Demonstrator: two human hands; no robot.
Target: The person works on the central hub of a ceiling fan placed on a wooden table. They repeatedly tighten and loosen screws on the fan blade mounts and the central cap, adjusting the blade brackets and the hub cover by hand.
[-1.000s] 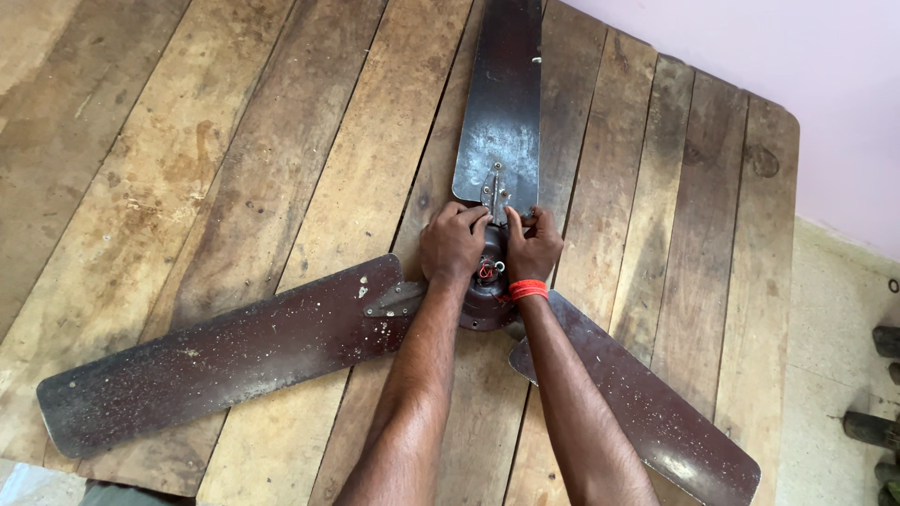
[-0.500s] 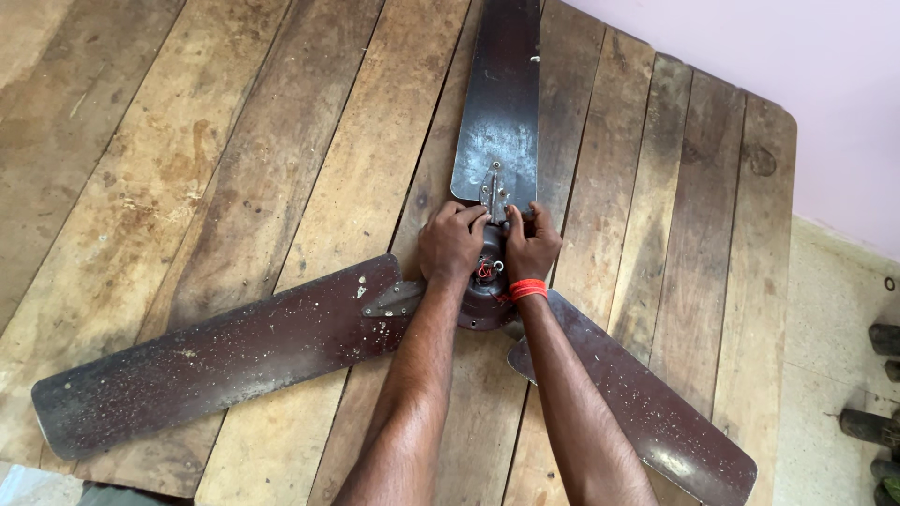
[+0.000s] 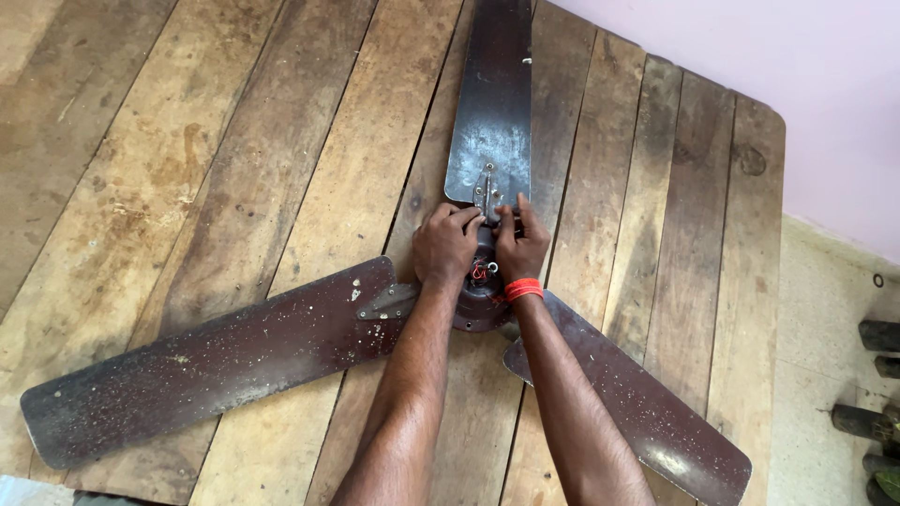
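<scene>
**Both hands at the fan hub, by the root of the upper blade**

Little has shifted since the earlier frames: both hands sit where they were on the hub, with only a slight drift of the view. Lying flat on the plank worktop [image 3: 281,122] is a dark three-blade ceiling fan [image 3: 483,300], its hub near the middle of the frame. From the hub, one blade [image 3: 492,103] runs toward 12 o'clock, another [image 3: 206,370] toward 8 o'clock, and the third [image 3: 628,403] toward 4 o'clock. The left hand [image 3: 445,248] curls over the hub's left side, fingers bent and pressing at the metal bracket [image 3: 485,187] of the 12 o'clock blade. The right hand [image 3: 520,248], a red band at its wrist, meets it from the right, fingertips pinched close at the same bracket; whether they grip a small part I cannot tell. That blade's long axis points straight away from both hands, which are equally near. A pale pink wall [image 3: 750,84] lies at 2 o'clock, a pale floor [image 3: 825,375] at 4 o'clock.
</scene>
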